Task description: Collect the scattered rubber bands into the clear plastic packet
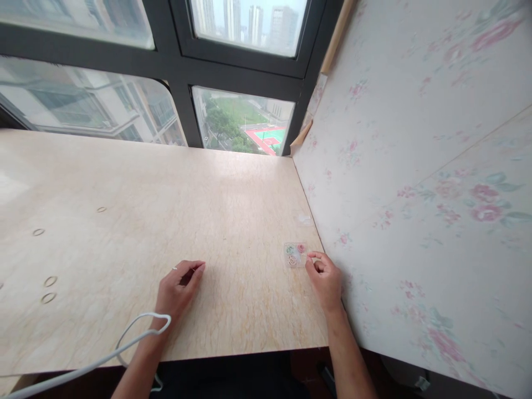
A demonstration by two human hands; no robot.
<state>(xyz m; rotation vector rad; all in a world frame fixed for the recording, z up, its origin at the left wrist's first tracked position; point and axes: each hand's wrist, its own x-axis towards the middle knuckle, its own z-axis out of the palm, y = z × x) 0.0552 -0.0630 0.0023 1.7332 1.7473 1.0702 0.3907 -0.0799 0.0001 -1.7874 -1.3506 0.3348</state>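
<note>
A small clear divided box (295, 256) sits on the marbled tabletop near the wall, with little pink and green loops in its compartments. My right hand (325, 277) is at the box's right edge, thumb and forefinger pinched together; what lies between the fingertips is too small to name. To the left, my left hand (180, 284) rests over the tabletop with its fingertips pressed together, a thin ring on one finger. Whatever it may hold is hidden. Several thin brownish loops lie flat at the far left, among them one loop (50, 281) and another loop (48, 298).
A white cable (91, 363) loops past my left forearm. Behind the box lies a clear lid-like piece (303, 218). The flowered wall (399, 183) borders the tabletop (245, 310) on the right. A dark-framed window (183, 100) stands at the back.
</note>
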